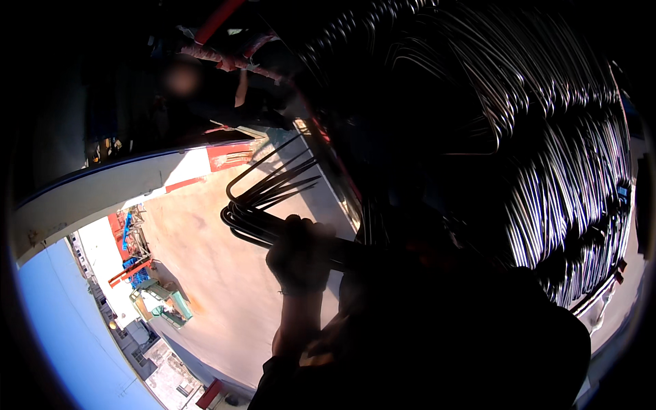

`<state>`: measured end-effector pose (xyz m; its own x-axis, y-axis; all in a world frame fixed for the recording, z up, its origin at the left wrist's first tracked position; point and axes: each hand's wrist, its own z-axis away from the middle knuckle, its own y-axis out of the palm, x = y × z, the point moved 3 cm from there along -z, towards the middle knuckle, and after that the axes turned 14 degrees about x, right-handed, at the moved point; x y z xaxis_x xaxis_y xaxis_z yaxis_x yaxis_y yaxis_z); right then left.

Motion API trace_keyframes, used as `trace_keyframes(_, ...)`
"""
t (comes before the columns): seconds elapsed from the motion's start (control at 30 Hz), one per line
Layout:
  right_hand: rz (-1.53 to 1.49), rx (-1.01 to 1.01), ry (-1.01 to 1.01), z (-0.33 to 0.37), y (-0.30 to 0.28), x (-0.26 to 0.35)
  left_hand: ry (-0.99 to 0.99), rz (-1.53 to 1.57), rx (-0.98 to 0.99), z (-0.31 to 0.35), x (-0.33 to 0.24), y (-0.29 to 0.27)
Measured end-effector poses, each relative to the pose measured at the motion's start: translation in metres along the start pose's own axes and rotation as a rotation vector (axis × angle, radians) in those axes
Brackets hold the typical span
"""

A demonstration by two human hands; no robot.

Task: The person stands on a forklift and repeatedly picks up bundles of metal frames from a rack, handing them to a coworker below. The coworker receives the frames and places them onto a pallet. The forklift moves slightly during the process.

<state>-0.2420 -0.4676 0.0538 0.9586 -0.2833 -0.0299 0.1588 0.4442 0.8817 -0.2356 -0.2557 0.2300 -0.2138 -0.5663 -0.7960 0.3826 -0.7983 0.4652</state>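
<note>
My left hand [301, 256], a dark shape against the bright ground, is closed around a bundle of bent metal rods [256, 219]. Their rounded bends stick out on the left of the fist, and several loose ends fan up and to the right. The other end of the bundle runs into deep shadow beside my body. My right hand cannot be made out in that darkness. On the right rises a large stack of similar shiny bent rods [547, 198], packed close in curved rows.
At the upper left another person's arm [241, 89] shows near a red bar with wrapping [222, 58]. A pale low wall [102, 188] crosses the left side. Beyond the sandy ground [205, 273] stand green metal frames [167, 304] and blue items [139, 272].
</note>
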Motion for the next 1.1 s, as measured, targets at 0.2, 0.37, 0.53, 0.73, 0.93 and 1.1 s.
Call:
trace_keyframes(0.2, -0.015, 0.053, -0.048, 0.011, -0.011, 0.004, -0.061, 0.341, 0.016, 0.0, -0.014, 0.047)
trace_keyframes(0.37, -0.228, -0.063, 0.076, 0.022, 0.001, 0.017, -0.109, 0.147, 0.051, 0.008, -0.015, 0.07)
trace_keyframes(0.53, -0.22, -0.066, 0.012, 0.033, -0.019, 0.022, -0.107, -0.244, 0.096, 0.004, 0.01, 0.066)
trace_keyframes(0.73, -0.057, 0.091, -0.369, 0.04, -0.073, 0.017, -0.284, 0.146, 0.161, -0.037, 0.052, 0.095)
trace_keyframes(0.93, -0.156, 0.274, -0.396, 0.0, -0.161, 0.04, -0.302, -0.061, 0.349, -0.106, 0.111, 0.104)
trace_keyframes(1.1, 0.006, -0.001, -0.614, -0.011, -0.162, 0.149, -0.518, 0.303, 0.331, -0.196, 0.159, 0.135)
